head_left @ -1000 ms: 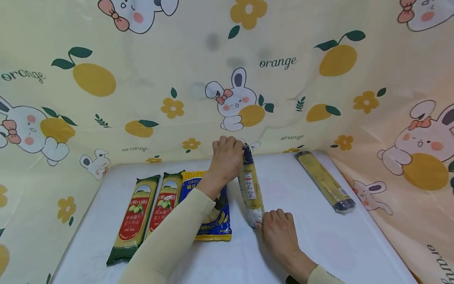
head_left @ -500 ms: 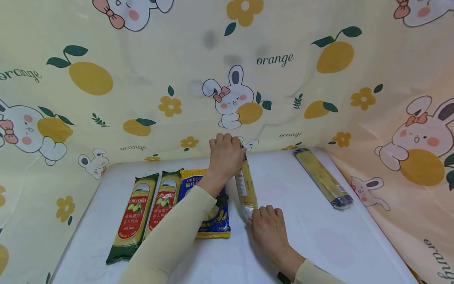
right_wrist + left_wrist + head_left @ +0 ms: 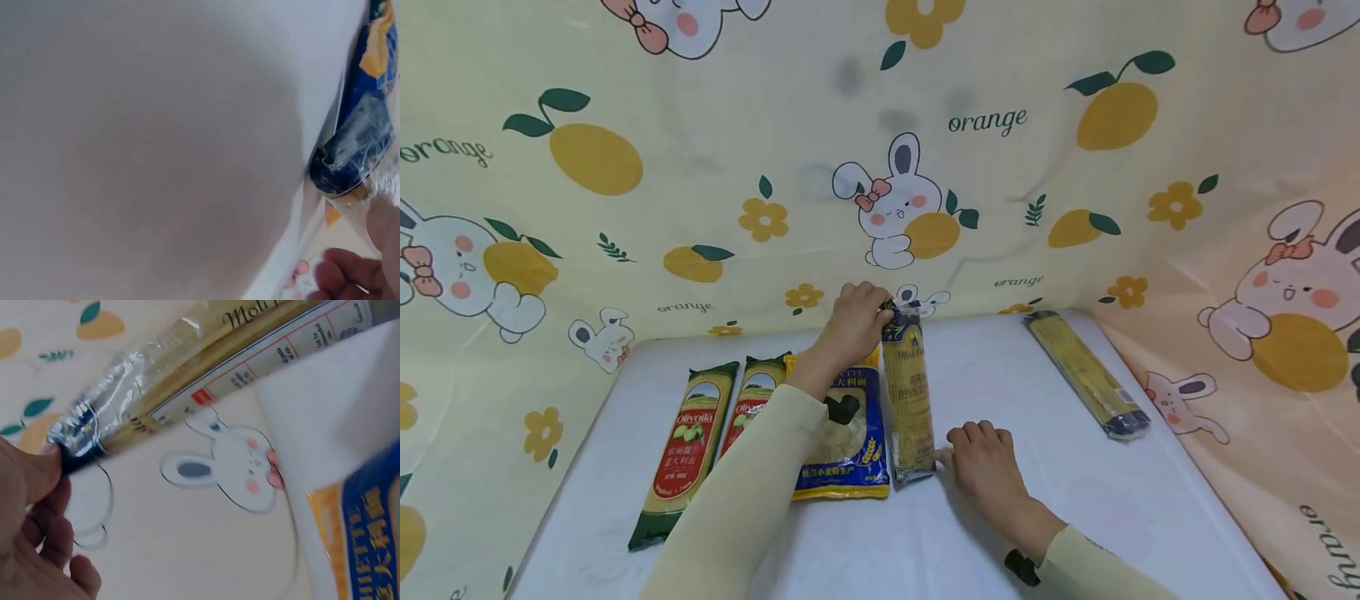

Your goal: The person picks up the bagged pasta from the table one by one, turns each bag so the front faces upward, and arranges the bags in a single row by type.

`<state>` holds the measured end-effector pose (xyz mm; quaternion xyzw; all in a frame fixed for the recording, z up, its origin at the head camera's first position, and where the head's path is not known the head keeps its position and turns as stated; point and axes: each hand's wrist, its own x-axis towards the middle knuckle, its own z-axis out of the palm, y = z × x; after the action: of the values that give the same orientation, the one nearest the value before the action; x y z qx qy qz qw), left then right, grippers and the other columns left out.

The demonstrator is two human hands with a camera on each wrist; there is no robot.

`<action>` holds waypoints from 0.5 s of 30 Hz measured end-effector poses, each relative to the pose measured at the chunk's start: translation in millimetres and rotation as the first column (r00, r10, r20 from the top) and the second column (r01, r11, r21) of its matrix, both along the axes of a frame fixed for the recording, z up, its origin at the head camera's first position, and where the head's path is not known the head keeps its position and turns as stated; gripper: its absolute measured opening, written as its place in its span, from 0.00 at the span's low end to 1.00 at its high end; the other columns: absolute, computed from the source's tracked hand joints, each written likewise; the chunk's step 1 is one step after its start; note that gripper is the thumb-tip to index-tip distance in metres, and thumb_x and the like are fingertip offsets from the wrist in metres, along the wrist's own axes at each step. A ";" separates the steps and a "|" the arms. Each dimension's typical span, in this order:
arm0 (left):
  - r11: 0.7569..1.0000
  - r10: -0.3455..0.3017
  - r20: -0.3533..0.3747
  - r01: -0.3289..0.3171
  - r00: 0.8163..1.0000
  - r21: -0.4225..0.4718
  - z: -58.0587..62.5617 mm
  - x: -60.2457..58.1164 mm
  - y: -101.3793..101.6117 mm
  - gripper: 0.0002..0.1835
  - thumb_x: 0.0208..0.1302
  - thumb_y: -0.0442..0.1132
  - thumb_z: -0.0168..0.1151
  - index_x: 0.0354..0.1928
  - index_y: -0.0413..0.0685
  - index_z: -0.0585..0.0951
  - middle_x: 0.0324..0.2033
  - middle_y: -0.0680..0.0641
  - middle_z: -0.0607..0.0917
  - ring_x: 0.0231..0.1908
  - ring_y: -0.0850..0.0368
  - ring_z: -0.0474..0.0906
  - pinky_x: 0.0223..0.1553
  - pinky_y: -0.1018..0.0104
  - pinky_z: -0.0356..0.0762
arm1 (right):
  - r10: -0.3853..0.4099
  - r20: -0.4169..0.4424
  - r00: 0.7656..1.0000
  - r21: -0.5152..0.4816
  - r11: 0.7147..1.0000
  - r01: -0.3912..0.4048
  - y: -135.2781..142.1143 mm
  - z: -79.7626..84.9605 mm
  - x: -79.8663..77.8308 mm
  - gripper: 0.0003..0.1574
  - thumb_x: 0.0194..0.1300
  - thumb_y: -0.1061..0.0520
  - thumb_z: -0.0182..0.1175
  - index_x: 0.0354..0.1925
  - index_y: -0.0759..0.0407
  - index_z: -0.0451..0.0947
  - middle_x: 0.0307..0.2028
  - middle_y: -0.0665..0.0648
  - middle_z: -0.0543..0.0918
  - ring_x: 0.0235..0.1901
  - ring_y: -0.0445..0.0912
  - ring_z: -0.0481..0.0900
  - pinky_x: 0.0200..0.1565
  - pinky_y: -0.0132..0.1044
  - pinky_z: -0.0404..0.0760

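A clear pack of spaghetti [image 3: 912, 392] with dark blue ends stands at a tilt in the head view, right of a blue and yellow pasta bag [image 3: 850, 450]. My left hand [image 3: 853, 325] pinches its top end between thumb and fingers; in the left wrist view the thumb presses on the blue end of the spaghetti pack [image 3: 169, 381]. Beside the pack's lower right edge is my right hand [image 3: 988, 467], fingers loosely curled and thumb pointing at the pack. In the right wrist view, that thumb [image 3: 384, 228] overlaps the pack near its blue end [image 3: 350, 156]; contact is unclear.
Two green and red Olivoilà spaghetti packs [image 3: 688, 446] lie at the left, one partly behind my left sleeve. Another clear spaghetti pack [image 3: 1086, 375] lies slanted at the back right of the white table [image 3: 1105, 517]. A printed cloth [image 3: 760, 100] rises behind.
The spaghetti pack has moved left, up against the pasta bag, and turned its printed front toward the head camera. My left hand went left with it. My right hand has come off its lower end.
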<state>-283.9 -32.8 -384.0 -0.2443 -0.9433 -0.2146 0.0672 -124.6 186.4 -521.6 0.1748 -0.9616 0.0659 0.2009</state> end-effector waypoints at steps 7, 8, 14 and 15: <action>1.000 0.005 0.035 -0.006 0.999 0.019 -4.3 -0.8 -13.8 0.17 0.84 0.42 0.51 0.66 0.46 0.79 0.63 0.43 0.79 0.62 0.41 0.68 0.68 0.40 0.66 | -0.020 0.264 0.964 -0.024 0.999 0.028 -18.7 -2.6 0.8 0.19 0.73 0.45 0.66 0.30 0.54 0.75 0.29 0.51 0.77 0.37 0.49 0.71 0.44 0.52 0.72; 1.000 0.018 0.030 -0.018 0.999 0.007 -3.7 0.4 -15.1 0.18 0.84 0.43 0.51 0.66 0.46 0.79 0.63 0.43 0.79 0.62 0.41 0.68 0.68 0.40 0.66 | -0.021 0.259 0.966 -0.021 0.999 0.028 -20.9 -3.0 0.6 0.20 0.73 0.46 0.66 0.29 0.54 0.73 0.28 0.52 0.76 0.36 0.49 0.70 0.44 0.51 0.72; 0.996 0.088 -0.020 -0.089 0.996 -0.018 -3.9 6.1 -19.8 0.20 0.84 0.51 0.51 0.60 0.46 0.82 0.58 0.42 0.81 0.57 0.42 0.70 0.61 0.44 0.69 | -0.004 0.213 0.977 0.033 0.999 -0.003 -26.1 -6.4 0.2 0.21 0.73 0.46 0.66 0.30 0.57 0.73 0.27 0.54 0.74 0.35 0.50 0.70 0.43 0.50 0.71; 0.996 0.091 -0.029 -0.092 0.995 -0.016 -5.1 6.3 -19.9 0.19 0.84 0.51 0.51 0.58 0.46 0.82 0.56 0.43 0.81 0.55 0.42 0.71 0.59 0.45 0.69 | -0.002 0.216 0.976 0.036 0.999 -0.006 -26.0 -6.4 1.0 0.21 0.73 0.46 0.66 0.31 0.57 0.73 0.28 0.54 0.74 0.36 0.50 0.71 0.43 0.50 0.71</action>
<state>-277.6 -52.7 -389.2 -0.2043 -0.9542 -0.1998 0.0881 -123.6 160.5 -527.9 0.1712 -0.9786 0.0670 0.0921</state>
